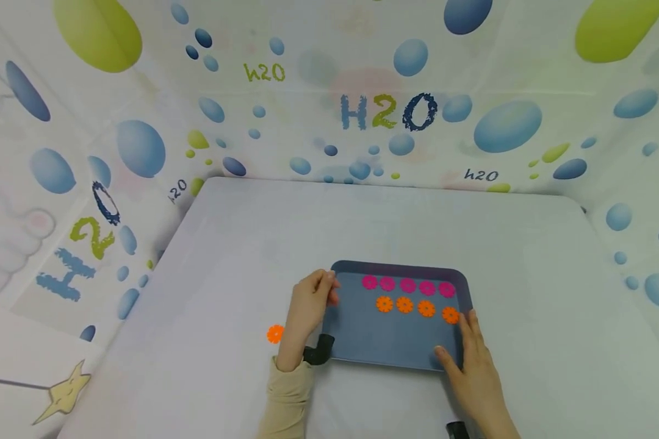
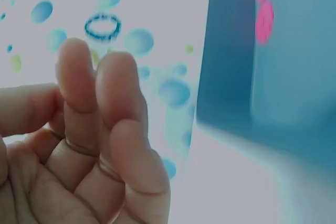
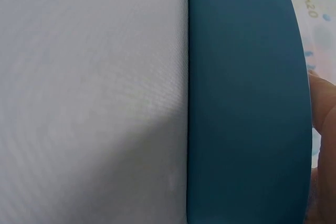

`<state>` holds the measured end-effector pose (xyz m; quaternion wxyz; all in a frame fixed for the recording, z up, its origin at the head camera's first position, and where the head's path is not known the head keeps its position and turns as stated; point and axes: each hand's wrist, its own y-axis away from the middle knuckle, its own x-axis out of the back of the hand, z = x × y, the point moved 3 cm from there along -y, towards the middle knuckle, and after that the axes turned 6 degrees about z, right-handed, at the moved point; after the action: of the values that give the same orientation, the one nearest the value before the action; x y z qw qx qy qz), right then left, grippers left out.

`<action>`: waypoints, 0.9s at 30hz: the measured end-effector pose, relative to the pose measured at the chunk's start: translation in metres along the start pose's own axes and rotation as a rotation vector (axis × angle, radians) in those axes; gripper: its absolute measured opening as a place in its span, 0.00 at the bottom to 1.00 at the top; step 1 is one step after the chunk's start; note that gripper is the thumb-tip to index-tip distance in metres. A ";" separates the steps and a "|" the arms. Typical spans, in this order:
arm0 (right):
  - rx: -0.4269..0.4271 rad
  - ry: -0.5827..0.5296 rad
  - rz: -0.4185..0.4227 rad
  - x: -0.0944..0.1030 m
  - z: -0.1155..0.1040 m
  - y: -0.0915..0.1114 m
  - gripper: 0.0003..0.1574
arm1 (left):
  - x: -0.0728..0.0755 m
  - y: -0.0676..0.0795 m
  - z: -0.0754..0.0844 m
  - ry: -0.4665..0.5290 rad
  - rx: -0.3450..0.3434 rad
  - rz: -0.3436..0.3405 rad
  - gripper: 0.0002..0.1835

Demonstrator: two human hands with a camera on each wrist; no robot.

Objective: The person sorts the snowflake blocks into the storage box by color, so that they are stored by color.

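A blue-grey tray (image 1: 384,341) lies on the white table. Inside it, toward the back right, are a row of several pink discs (image 1: 408,285) and, in front, a row of several orange flower-shaped discs (image 1: 404,305). My left hand (image 1: 310,299) is raised by the tray's left edge. Its fingers (image 2: 118,87) are loosely curled, and nothing shows in them; the thumb side is partly hidden. My right hand (image 1: 478,372) rests at the tray's right rim, fingers extended and thumb over the inside. In the right wrist view, the tray's outer wall (image 3: 247,103) hides most of this hand.
One more orange flower-shaped disc (image 1: 275,334) lies on the table left of the tray, beside my left wrist. The white table (image 1: 225,256) extends around the tray. Behind and beside it stands a patterned wall covering (image 1: 318,122) with drops and H2O lettering.
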<state>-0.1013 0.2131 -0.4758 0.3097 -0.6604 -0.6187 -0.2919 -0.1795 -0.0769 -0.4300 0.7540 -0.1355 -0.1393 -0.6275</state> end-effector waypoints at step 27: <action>0.009 0.023 -0.015 -0.001 0.002 -0.003 0.51 | 0.075 0.033 -0.068 -0.100 0.248 0.196 0.11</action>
<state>-0.1045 0.2144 -0.4778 0.3176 -0.6511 -0.6213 -0.2987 -0.1318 -0.1647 -0.4655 0.8147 -0.0855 -0.2393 -0.5213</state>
